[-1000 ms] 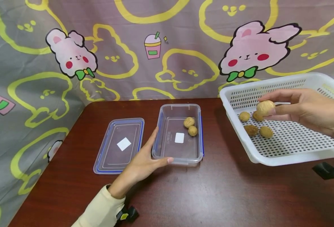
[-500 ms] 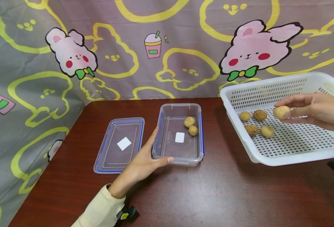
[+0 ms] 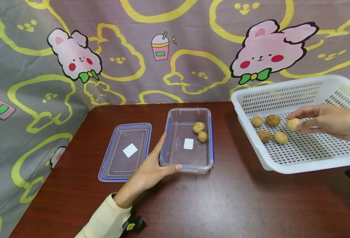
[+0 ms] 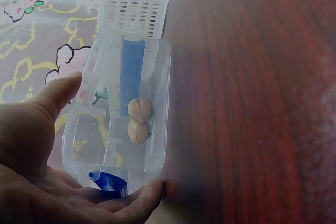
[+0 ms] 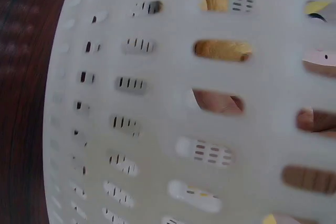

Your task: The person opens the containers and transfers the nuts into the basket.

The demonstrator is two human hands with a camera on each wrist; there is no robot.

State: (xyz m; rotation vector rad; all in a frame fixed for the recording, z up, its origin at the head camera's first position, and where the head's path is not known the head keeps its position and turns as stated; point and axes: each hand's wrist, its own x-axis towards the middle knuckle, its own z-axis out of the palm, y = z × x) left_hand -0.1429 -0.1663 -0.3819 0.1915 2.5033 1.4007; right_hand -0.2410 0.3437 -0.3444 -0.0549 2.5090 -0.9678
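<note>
While the right hand [image 3: 329, 123] pinches a walnut [image 3: 292, 124] between thumb and fingertips low inside the white basket [image 3: 305, 165], four more walnuts [image 3: 268, 128] lie just beyond those fingers. Left hand [image 3: 151, 170], fingers straight and spread, braces the clear container's [image 3: 175, 158] near corner, apparently steadying it; two walnuts [image 3: 200, 132] inside, lid [image 3: 125, 152] beside it on the worktop [image 3: 222, 205]
</note>
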